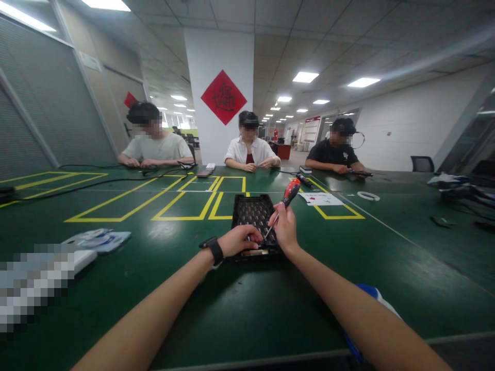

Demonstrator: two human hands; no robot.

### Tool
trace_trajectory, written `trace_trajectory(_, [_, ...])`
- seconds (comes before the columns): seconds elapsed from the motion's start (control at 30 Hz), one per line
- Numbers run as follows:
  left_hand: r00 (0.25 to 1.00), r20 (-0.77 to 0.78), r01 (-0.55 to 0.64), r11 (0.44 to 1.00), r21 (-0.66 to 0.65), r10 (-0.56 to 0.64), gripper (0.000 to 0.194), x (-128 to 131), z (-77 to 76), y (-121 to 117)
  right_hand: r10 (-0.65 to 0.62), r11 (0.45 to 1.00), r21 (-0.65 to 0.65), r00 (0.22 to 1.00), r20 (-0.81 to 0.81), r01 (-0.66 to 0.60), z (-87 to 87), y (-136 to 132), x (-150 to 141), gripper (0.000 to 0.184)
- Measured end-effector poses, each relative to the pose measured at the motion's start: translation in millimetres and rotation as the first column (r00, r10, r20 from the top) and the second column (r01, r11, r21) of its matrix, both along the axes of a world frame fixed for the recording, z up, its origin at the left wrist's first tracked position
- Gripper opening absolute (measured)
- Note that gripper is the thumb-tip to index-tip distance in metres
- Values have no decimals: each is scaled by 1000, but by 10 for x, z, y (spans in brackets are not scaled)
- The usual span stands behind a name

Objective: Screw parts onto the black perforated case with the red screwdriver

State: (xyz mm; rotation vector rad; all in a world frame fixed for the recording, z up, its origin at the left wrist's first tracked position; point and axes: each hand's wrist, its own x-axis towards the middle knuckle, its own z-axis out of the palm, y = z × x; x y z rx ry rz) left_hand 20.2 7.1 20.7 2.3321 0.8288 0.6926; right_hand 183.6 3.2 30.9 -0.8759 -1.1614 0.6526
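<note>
A black case [250, 198] lies on the green table in front of me, with rows of small pieces inside that are too small to name. My right hand [284, 224] is closed around a screwdriver [290, 191] with a red and black handle. The screwdriver is tilted, its handle up to the right and its metal shaft reaching down into the near part of the case. My left hand [242, 239], with a black watch [213, 250] on the wrist, rests at the near left of the case. Its fingers curl in close to the screwdriver's tip; what they pinch, if anything, is hidden.
Yellow tape [181, 206] marks rectangles on the green table [174, 299]. A white sheet [320, 199] and a white ring [368, 196] lie to the right. Plastic packaging [100, 239] is at the left. Three people [251, 149] sit across the table.
</note>
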Motion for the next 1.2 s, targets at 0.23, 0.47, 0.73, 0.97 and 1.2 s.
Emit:
trace_trajectory(0.23, [995,98,15,990,-141,-1,35,163,181,27,-7,999,34,999,48,5,37,-66,8,35])
trace_trajectory(0.47, [985,139,-89,994,-70,98,29,324,99,25,25,999,34,999,35,-26,61,-114,-20,34])
trace_trajectory(0.73, [967,255,52,973,-225,7,25,247,75,-21,283,959,-11,959,9,-283,80,-182,-64,34])
trace_trajectory(0.97, [966,239,-82,993,-90,102,29,245,19,13,239,971,14,971,29,-239,89,-168,-83,34])
trace_trajectory(1.2, [958,286,85,950,-301,5,25,230,60,-31,353,935,-18,935,-36,-354,102,-155,-69,34])
